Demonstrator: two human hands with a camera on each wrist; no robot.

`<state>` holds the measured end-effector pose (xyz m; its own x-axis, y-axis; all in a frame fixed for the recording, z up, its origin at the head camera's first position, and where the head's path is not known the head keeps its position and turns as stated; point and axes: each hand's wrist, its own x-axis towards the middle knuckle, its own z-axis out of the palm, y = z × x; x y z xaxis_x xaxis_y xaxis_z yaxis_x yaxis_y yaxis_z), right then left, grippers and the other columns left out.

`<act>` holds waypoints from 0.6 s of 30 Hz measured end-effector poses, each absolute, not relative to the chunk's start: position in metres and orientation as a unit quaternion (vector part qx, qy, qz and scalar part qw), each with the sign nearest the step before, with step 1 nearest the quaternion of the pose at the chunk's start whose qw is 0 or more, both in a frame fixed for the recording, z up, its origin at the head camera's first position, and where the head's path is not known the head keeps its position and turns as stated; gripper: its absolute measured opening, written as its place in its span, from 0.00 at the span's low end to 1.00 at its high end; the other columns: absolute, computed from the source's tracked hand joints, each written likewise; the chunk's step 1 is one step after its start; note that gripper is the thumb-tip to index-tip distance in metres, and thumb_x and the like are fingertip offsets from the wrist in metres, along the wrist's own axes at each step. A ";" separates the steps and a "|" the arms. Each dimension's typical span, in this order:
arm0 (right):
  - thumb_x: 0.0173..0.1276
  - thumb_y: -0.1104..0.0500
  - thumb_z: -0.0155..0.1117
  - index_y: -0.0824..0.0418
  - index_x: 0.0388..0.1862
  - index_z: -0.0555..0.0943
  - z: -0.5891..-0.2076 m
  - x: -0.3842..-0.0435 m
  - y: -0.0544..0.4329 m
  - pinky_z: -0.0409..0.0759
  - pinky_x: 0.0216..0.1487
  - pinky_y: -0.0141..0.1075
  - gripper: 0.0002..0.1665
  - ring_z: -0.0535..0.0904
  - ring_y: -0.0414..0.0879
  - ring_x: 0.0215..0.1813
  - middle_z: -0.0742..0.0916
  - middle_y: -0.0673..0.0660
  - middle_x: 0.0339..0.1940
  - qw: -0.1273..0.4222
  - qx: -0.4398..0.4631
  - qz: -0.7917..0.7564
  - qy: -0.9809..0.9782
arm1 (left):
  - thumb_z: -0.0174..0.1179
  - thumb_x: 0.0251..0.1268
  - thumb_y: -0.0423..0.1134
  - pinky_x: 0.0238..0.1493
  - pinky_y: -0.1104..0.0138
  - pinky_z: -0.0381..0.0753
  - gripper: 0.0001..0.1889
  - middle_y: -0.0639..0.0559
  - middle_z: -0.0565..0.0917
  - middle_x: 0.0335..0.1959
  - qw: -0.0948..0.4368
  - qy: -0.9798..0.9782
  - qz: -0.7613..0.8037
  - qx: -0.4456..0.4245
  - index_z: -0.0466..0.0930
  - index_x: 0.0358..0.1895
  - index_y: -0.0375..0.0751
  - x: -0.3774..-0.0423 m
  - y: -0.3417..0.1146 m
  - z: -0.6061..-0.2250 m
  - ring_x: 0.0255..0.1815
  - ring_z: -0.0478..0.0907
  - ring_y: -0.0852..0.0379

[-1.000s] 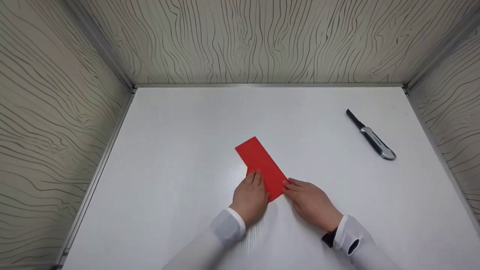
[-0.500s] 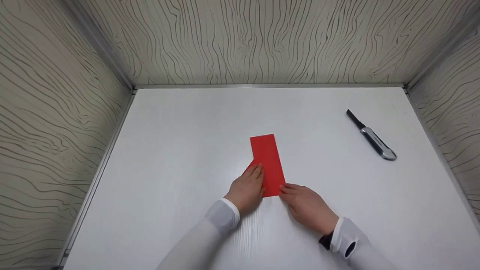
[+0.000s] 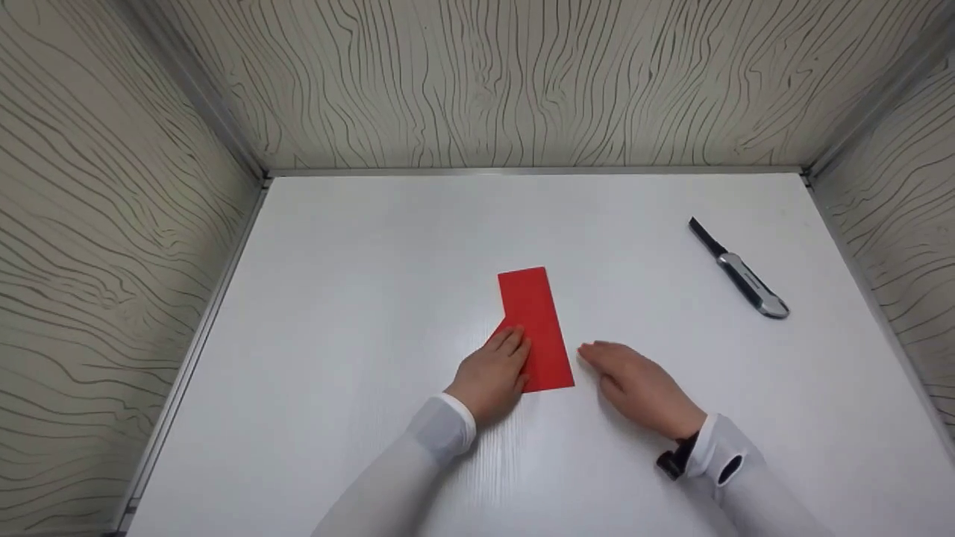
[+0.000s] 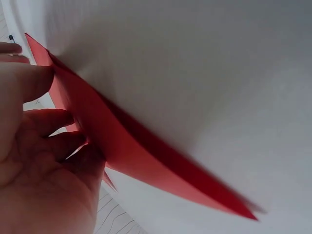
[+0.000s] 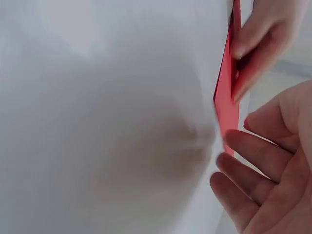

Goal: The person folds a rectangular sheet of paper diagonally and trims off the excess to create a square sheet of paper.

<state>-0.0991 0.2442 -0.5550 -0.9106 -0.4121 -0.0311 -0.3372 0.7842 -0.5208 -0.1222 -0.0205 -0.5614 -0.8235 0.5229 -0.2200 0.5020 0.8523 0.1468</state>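
A folded sheet of red paper (image 3: 545,321) lies on the white table, its long right edge straight and a folded part slanting out at the left. My left hand (image 3: 492,377) rests on that slanted part, fingers extended across it and pressing it down. From the left wrist view, the red paper (image 4: 112,136) shows a fold with a narrow gap between layers along one edge. Just right of the paper, my right hand (image 3: 638,384) is apart from it with relaxed fingers and holds nothing. In the right wrist view its fingers (image 5: 243,190) are spread.
A utility knife (image 3: 746,283) with a grey and black handle lies at the back right, its dark blade pointing toward the back left. Wood-patterned panels (image 3: 477,82) wall the white table (image 3: 358,261) at the back and sides.
The paper has turned clockwise and now stands nearly upright in the head view, the left hand shifting slightly left. My right hand has let go of its lower right edge and moved right.
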 end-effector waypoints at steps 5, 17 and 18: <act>0.81 0.55 0.53 0.68 0.79 0.62 -0.546 -0.128 0.296 0.55 0.76 0.63 0.33 0.57 0.68 0.79 0.66 0.70 0.78 0.069 -0.133 -0.260 0.954 | 0.56 0.76 0.54 0.74 0.64 0.64 0.35 0.50 0.59 0.82 0.132 0.952 0.045 0.274 0.59 0.81 0.48 -0.123 -0.024 -0.561 0.82 0.52 0.51; 0.82 0.36 0.41 0.81 0.78 0.36 -0.549 -0.182 0.397 0.36 0.75 0.68 0.56 0.32 0.79 0.78 0.39 0.83 0.78 0.064 0.016 -0.222 0.973 | 0.55 0.77 0.54 0.75 0.63 0.61 0.36 0.52 0.57 0.82 0.143 0.950 0.049 0.273 0.57 0.82 0.48 -0.123 -0.024 -0.558 0.83 0.51 0.52; 0.81 0.35 0.41 0.80 0.78 0.35 -0.550 -0.184 0.400 0.36 0.74 0.69 0.57 0.32 0.78 0.78 0.39 0.82 0.78 0.064 0.021 -0.221 0.973 | 0.55 0.77 0.54 0.75 0.64 0.61 0.36 0.52 0.57 0.82 0.145 0.950 0.046 0.273 0.57 0.82 0.48 -0.123 -0.024 -0.557 0.83 0.50 0.52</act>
